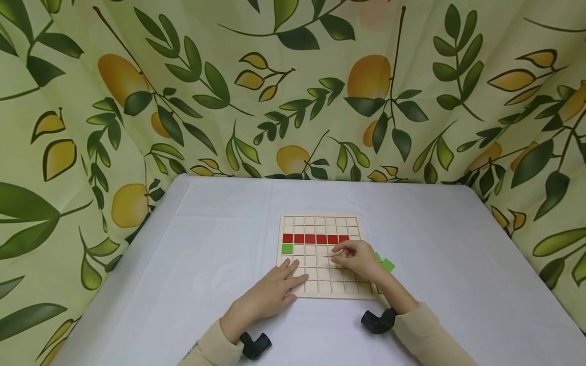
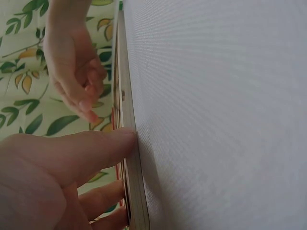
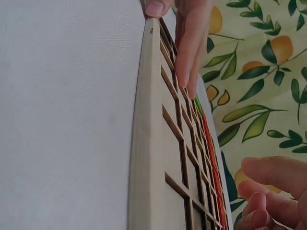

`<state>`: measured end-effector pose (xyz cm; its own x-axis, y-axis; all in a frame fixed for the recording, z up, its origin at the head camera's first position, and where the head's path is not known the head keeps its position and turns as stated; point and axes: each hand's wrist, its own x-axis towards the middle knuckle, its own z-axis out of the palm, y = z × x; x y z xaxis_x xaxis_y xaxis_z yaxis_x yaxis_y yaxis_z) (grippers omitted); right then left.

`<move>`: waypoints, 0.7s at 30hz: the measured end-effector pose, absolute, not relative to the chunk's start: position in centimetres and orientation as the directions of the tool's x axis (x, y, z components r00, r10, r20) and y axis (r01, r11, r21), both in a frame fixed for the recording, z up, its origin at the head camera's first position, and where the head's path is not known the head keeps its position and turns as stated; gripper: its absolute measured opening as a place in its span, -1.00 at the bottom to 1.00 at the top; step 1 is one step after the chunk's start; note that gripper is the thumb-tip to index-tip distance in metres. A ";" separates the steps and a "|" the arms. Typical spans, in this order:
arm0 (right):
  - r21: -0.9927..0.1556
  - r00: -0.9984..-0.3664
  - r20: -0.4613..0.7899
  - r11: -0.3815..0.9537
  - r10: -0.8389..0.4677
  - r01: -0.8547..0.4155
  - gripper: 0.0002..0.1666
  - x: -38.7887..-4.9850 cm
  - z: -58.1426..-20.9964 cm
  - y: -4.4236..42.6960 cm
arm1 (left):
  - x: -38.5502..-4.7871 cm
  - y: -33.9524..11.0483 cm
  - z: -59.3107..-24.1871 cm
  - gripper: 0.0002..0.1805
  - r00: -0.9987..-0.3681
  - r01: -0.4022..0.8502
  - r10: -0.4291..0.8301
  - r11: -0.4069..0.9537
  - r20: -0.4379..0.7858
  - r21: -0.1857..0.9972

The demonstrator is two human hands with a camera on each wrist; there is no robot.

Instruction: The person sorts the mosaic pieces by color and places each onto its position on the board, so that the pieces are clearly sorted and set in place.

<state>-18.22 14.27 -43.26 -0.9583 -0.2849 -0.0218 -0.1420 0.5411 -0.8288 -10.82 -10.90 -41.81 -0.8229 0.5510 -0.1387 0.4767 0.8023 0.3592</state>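
Beige sleeves (image 1: 430,335) come in lowest and closest, and beside your wrists sit a black curved piece on the left (image 1: 255,346) and a matching black piece on the right (image 1: 379,321). Your left hand (image 1: 273,290) lies with its fingers spread over the near left part of the wooden grid board (image 1: 321,298), and the thumb touches the board's near edge. That grip is wide and holds nothing loose. Your right hand (image 1: 359,256) hovers over the right half of the board, apart from its surface, fingers bent; this grip is narrow, with a small gap between thumb and forefinger and no tile visible in it. The board lies flat in the middle of the white table (image 1: 215,229). Six red tiles (image 1: 310,239) fill neighbouring cells of its third row from the far side, starting at your left. Directly below the first of them, a green tile (image 1: 287,248) occupies the leftmost cell. Loose green tiles (image 1: 388,265) lie just beyond the board's right edge, partly hidden by your right arm. Leaf-and-fruit curtains (image 1: 293,101) surround the table.
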 end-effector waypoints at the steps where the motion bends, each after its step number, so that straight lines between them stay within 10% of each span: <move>1: -0.826 -0.960 -0.022 0.546 -0.281 -0.141 -0.77 -18.2 -43.3 14.5 | -10.8 -10.9 -41.8 -0.49 -0.823 0.475 0.550 0.802 -0.139 0.362; 21: -0.858 -0.975 -0.098 0.513 -0.199 -0.018 -0.65 -17.4 -42.6 18.5 | -10.8 -10.9 -42.0 -0.48 -0.826 0.460 0.545 0.800 -0.145 0.387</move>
